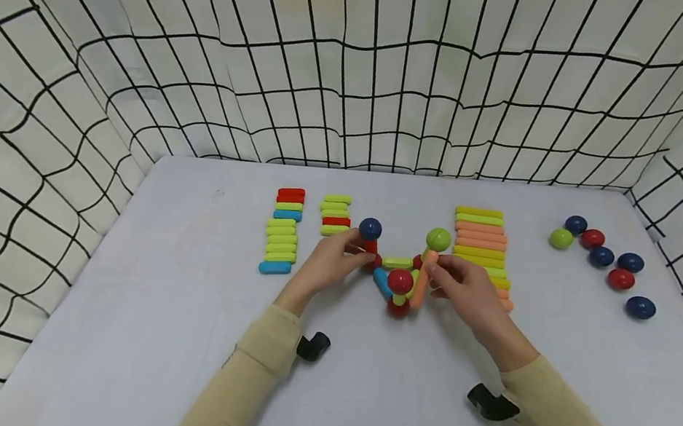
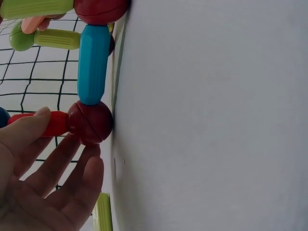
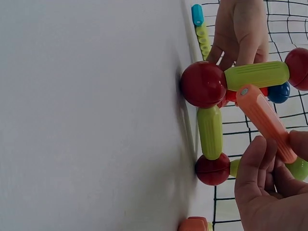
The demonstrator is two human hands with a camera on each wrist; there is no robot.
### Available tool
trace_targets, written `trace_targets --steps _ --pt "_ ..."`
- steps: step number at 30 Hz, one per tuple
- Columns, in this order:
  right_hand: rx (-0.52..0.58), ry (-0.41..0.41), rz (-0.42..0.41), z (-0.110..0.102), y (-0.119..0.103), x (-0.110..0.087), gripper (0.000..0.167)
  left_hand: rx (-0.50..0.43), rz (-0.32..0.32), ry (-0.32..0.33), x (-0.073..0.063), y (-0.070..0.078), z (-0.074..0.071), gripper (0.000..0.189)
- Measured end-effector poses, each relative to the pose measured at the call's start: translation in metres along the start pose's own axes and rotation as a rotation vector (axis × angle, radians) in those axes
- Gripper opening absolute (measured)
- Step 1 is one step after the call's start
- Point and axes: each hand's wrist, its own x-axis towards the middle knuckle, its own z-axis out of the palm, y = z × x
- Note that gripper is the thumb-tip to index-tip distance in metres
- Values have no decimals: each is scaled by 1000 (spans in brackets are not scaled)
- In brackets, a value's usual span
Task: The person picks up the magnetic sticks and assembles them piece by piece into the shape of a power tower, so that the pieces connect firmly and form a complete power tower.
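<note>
A triangular frame of building rods and red balls stands on the table between the hands, with a blue rod and a lime rod among its base sides. Three short uprights carry a blue ball, a green ball and a red ball. My left hand holds the red upright rod between thumb and fingers, fingertips at the red ball below it. With thumb and fingers, my right hand pinches an orange rod, tilted, its upper end near the green ball.
Two columns of short rods lie left of the frame. Longer yellow, lime and orange rods are stacked in rows behind the right hand. Several loose balls sit far right. Black netting over white cloth encloses the table's back and sides.
</note>
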Motion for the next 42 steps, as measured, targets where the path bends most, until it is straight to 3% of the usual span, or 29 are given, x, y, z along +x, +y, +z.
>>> trace_targets --steps 6,16,33,42 --pt "35 -7 -12 5 2 2 51 0 3 17 -2 -3 0 27" --pt "-94 -60 13 8 6 -2 47 -12 -5 -5 -2 -2 0 28" --pt "-141 -41 22 11 9 -3 50 15 -31 -66 -1 1 -1 32" --pt "-297 -155 -99 14 11 -9 42 14 -53 -108 1 0 -3 33"
